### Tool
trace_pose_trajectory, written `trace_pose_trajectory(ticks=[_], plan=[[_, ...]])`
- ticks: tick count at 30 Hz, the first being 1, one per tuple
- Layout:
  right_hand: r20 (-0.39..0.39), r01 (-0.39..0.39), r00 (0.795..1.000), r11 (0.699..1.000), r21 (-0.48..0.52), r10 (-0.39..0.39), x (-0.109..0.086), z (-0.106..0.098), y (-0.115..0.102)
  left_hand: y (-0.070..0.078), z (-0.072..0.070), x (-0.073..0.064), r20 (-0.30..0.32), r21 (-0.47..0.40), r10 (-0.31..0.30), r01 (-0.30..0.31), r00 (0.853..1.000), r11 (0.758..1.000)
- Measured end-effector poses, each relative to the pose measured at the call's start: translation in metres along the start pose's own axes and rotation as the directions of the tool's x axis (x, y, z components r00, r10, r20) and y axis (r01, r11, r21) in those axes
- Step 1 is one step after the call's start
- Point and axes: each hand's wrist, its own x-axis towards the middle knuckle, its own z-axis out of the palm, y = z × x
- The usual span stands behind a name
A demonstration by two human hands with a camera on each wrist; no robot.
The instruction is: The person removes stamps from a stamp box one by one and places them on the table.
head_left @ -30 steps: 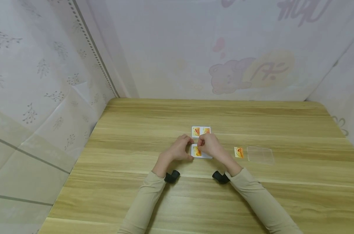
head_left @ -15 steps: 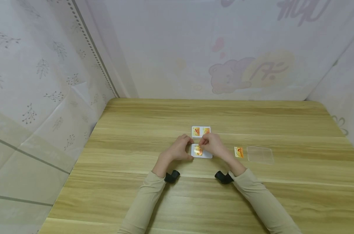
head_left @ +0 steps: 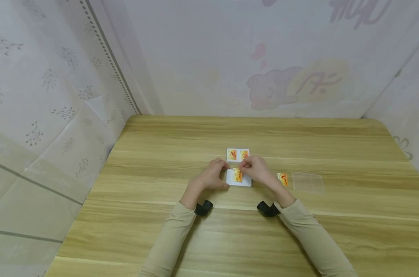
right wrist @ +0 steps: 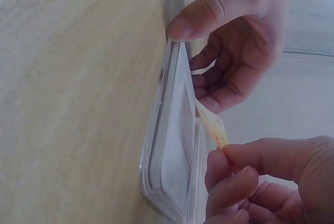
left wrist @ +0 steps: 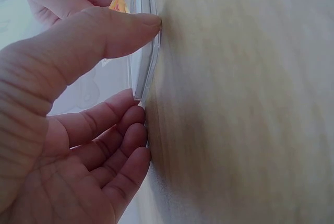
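Observation:
My left hand [head_left: 210, 175] grips the left end of a flat clear case [head_left: 245, 183] with a white insert, the thumb on its near edge and the fingers at the far corner. Between thumb and fingertips, my right hand [head_left: 257, 169] pinches the edge of an orange-yellow postage stamp [head_left: 237, 175]. This stamp, with its toothed edge, stands tilted over the white insert in the right wrist view. Recessed outlines show in the insert [right wrist: 180, 130]. Just beyond, a second clear case [head_left: 238, 155] holds two similar stamps, the right one partly behind my right hand.
To the right on the wooden table [head_left: 362, 173] lies a loose orange stamp [head_left: 283, 179], partly overlapped by my right wrist. Beside it is a clear plastic cover [head_left: 308, 182]. Patterned curtains [head_left: 195, 57] hang behind the table and along its sides.
The stamp has come up off the left part of the case and shifted right, pinched by my right hand, which moved right too. My left hand has stayed at the case.

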Motion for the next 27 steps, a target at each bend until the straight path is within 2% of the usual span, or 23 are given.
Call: trace_pose_trajectory(ticks=[17, 27], plan=[[0.023, -0.037, 0.999, 0.999, 0.033, 0.036, -0.006, -0.009, 0.003, 0.001, -0.001, 0.001, 0.007, 0.005, -0.004, 0.004, 1.0, 1.0], [0.018, -0.062, 0.998, 0.998, 0.02, 0.061, -0.009, -0.012, 0.005, -0.001, 0.0, 0.0, 0.01, 0.005, -0.012, 0.012, 1.0, 1.0]])
